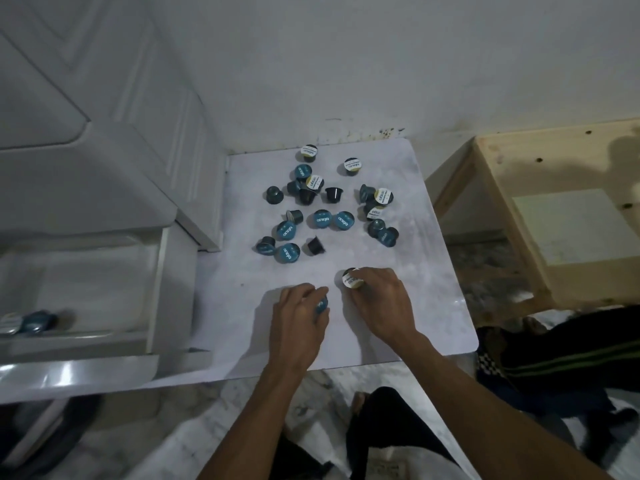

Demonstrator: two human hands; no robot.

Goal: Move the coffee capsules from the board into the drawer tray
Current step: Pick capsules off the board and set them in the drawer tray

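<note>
From your head camera, your left hand (pixel 300 311) curls around a blue-lidded capsule (pixel 321 305) low on the white board (pixel 433 306), and your right hand (pixel 379 301) grips a white-lidded capsule (pixel 352 279). Some twenty loose capsules (pixel 327 206) lie scattered on the board beyond. The drawer tray (pixel 104 292) at left holds two capsules (pixel 29 322) in its near corner.

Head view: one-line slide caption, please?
Both hands grip capsules on the board; tray at left.
</note>
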